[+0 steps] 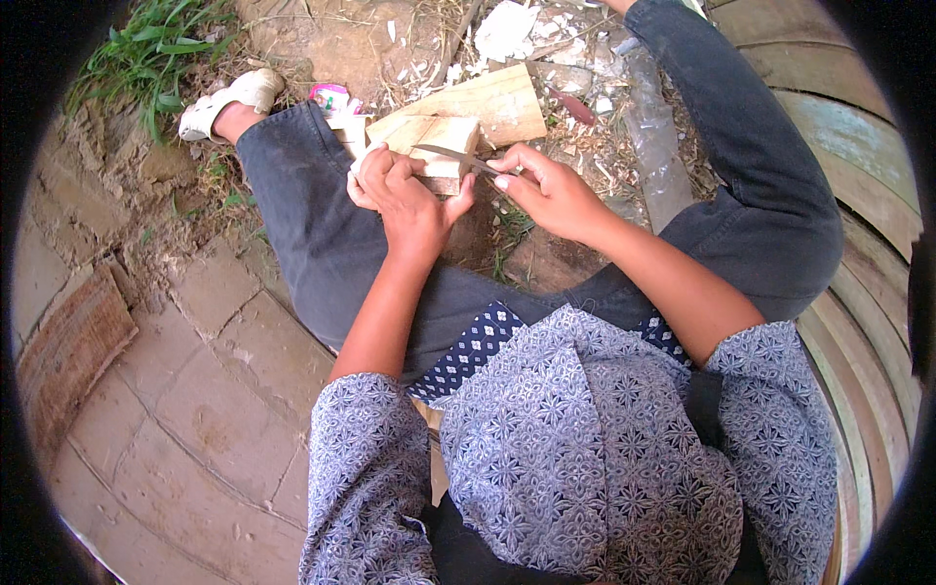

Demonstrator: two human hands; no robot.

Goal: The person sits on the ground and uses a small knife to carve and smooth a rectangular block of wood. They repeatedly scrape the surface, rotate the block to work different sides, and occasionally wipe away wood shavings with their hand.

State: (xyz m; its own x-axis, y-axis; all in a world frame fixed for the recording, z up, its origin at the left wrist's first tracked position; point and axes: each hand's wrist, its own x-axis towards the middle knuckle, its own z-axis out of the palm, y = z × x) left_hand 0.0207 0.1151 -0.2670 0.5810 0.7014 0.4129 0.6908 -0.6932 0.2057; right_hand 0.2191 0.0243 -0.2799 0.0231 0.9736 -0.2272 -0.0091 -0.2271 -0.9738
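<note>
My left hand [405, 200] grips a pale, squared wood block [444, 132] from its near left side, fingers bent over the edge and thumb near its lower right corner. In my right hand [551, 195] is a knife [444, 152], pinched between thumb and fingers. Its dark, narrow blade points left and lies across the near part of the block, close to my left fingers. A larger pale wood piece [512, 102] lies just behind the block on the ground. My fingers hide part of the knife's handle.
Wood chips and white scraps [507, 29] litter the earth ahead. A pink packet [333, 97] lies left of the wood, and a dark red flat piece [573, 105] to its right. My bent legs frame the spot. Wooden planks [858, 175] run along the right, brown tiles [214, 390] at left.
</note>
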